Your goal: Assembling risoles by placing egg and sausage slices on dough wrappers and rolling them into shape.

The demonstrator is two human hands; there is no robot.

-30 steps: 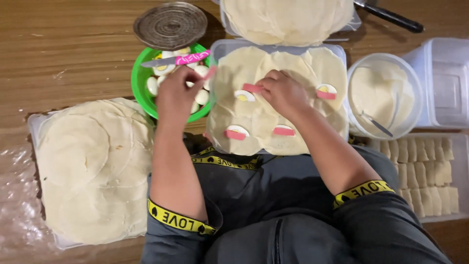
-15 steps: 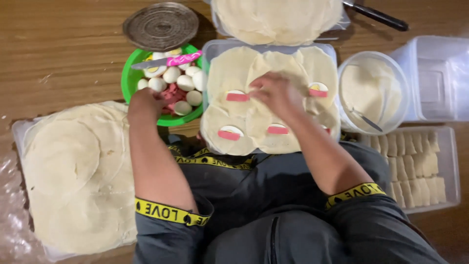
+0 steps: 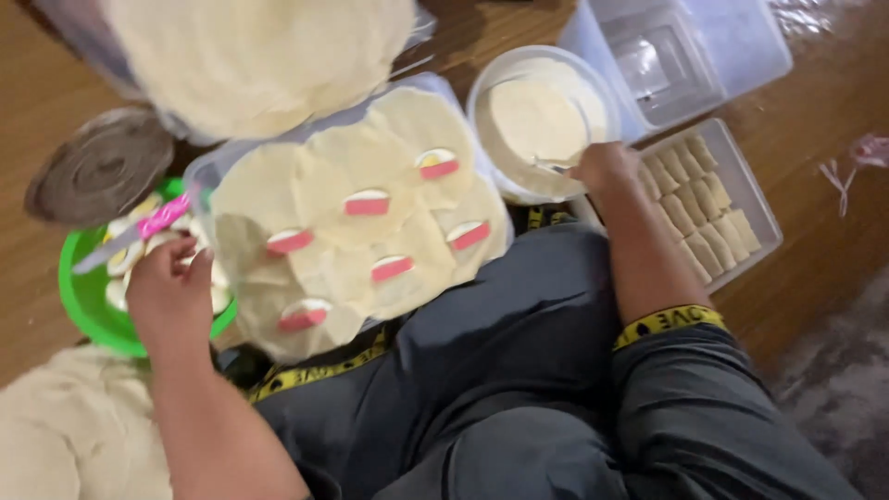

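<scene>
The left hand (image 3: pixel 169 289) rests on the green bowl (image 3: pixel 83 301), left of the wrapper tray (image 3: pixel 352 222). The right hand (image 3: pixel 607 169) touches the white tub (image 3: pixel 542 120), right of that tray.

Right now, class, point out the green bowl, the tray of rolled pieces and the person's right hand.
green bowl (image 3: pixel 81 306): head view, on its bare left rim.
tray of rolled pieces (image 3: pixel 704 199): head view, on the rolls in its middle.
right hand (image 3: pixel 607 171): head view, on the back of the hand.

The person is wearing a dark grey short-sleeved top (image 3: pixel 519 370), its sleeve hems (image 3: pixel 662 321) carrying yellow bands with black lettering, forearms showing bare
</scene>
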